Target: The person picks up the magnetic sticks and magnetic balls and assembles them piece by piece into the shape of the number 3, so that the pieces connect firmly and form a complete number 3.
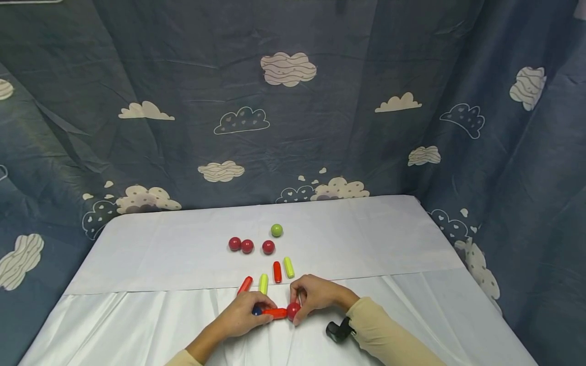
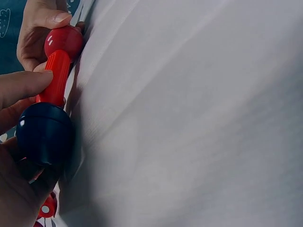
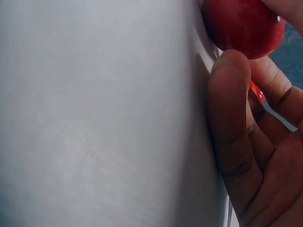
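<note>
White cloth point(image 1: 389, 244), ball point(image 2: 45, 135) probably navy.

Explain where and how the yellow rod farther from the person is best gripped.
I'd probably pinch the yellow rod across its middle, coming from above and slightly right. It is slim and lies flat, offering its long sides; the red rod sits close on its left, while its right side is open.

Soft, even light fills the head view; the dimmer wrist views show a blurred white cloth-covered surface point(image 3: 94, 118) and a glint on the glossy dark-blue ball point(image 2: 45, 135).
</note>
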`<state>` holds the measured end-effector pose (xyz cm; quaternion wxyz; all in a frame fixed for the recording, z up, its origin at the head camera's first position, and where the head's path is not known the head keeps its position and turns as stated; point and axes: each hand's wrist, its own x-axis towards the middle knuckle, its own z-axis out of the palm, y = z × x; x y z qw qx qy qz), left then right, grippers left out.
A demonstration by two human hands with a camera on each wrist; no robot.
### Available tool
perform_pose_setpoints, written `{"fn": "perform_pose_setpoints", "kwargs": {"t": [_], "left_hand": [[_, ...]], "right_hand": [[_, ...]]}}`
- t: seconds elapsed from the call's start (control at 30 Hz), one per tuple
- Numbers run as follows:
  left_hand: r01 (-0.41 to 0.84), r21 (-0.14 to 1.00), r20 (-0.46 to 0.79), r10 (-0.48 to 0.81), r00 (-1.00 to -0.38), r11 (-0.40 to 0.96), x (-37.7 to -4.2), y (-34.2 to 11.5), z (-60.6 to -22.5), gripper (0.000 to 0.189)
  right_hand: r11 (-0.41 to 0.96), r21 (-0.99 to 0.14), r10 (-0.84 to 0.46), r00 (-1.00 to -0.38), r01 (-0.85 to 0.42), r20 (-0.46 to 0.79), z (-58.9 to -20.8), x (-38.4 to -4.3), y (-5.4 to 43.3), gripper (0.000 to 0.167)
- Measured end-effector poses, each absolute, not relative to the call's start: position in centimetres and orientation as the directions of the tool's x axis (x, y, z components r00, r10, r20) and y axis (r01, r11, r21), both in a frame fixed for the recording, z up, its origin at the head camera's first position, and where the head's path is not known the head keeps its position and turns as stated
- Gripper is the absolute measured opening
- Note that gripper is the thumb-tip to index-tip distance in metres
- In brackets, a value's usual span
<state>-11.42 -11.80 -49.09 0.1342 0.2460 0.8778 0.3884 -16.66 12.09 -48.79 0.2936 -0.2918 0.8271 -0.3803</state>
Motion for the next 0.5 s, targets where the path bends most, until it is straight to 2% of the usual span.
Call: {"fn": "perform_pose_setpoints", "kwargs": {"t": [0.5], "left_hand": [[0.292, 0.773, -0.082, 0.545, -0.834, 0.563, -11.93, -11.9, -48.96, 0.013]], "right_hand": [[0.55, -0.804, -0.697, -0.655, -0.226, -0.292, -48.76, -16.98, 12.21, 0.028]]}}
